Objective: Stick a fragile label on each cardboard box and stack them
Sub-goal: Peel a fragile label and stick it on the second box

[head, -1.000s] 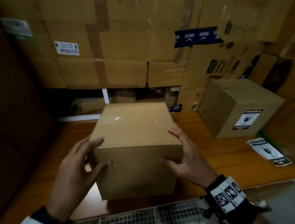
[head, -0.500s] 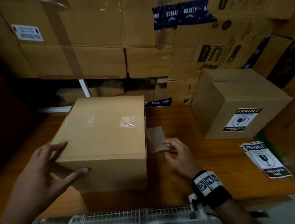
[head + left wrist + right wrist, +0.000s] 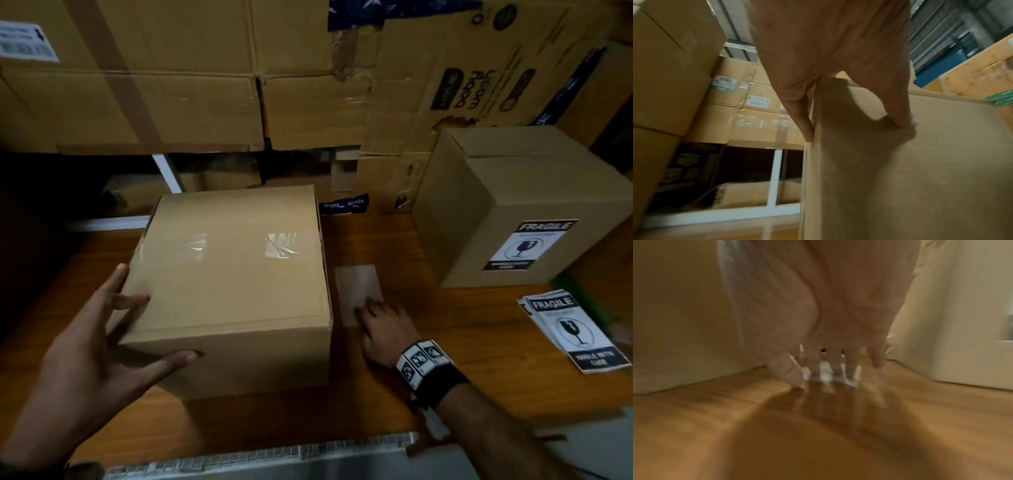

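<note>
The plain cardboard box [image 3: 233, 281] stands on the wooden table [image 3: 445, 329] left of centre, its taped top face up; it is nearly square in plan, its slightly longer axis running from me toward the stacked cartons [image 3: 164, 85] behind, with a band of glossy clear tape [image 3: 239, 245] crossing the matte brown lid from left to right. My left hand [image 3: 99, 346] spans its near-left corner: fingers straight and spread, fingertips [image 3: 808, 136] lying along the left wall and top edge, thumb [image 3: 174, 361] pressed flat on the front face, nothing clasped. Just right of the box, flat on the table, lies a small rectangular sheet [image 3: 358, 291], smooth and pale, its long axis pointing away from me; I cannot tell whether it is a label or a backing paper. My right hand [image 3: 385, 330] lies palm down at the near end of this sheet, fingers extended with the tips [image 3: 816, 374] resting on it; the wrist view is blurred, and no grip is visible. Farther right stands a second cardboard box [image 3: 513, 205], turned corner-on, with a black-and-white FRAGILE label [image 3: 529, 245] upright on its facing side. Near the table's right edge lies a small pile of spare FRAGILE labels [image 3: 575, 332], rectangular, printed side up, long axis angled toward the right, well apart from my right hand.
</note>
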Demonstrator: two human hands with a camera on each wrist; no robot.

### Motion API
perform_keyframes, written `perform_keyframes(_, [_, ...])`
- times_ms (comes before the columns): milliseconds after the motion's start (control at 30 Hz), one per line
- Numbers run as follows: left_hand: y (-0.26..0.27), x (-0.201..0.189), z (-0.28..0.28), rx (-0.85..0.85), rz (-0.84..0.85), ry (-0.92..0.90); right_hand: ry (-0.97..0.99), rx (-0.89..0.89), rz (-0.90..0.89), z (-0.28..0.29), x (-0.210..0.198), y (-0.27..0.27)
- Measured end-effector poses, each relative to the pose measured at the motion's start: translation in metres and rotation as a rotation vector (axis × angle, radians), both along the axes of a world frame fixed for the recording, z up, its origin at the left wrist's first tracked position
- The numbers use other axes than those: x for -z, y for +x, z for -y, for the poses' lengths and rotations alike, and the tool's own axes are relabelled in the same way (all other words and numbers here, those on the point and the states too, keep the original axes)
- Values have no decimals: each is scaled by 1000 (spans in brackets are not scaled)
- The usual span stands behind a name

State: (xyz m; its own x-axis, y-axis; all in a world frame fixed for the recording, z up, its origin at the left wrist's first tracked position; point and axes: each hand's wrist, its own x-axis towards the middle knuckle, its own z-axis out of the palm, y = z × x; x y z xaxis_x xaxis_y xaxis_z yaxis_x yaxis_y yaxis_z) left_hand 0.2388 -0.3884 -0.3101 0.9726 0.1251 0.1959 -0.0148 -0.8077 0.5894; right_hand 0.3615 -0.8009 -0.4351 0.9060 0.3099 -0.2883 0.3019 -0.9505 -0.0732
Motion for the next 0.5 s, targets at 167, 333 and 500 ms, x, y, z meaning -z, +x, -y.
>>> perform_keyframes(167, [27, -9, 25, 129, 82, -15, -75, 261, -7, 60, -4, -42])
perform_keyframes(333, [53, -15, 70, 206, 80, -17, -60, 472, 19, 99, 6, -68])
perform_keyframes(500, [75, -20, 106, 225, 77, 19, -44, 578, 37, 112, 9, -61])
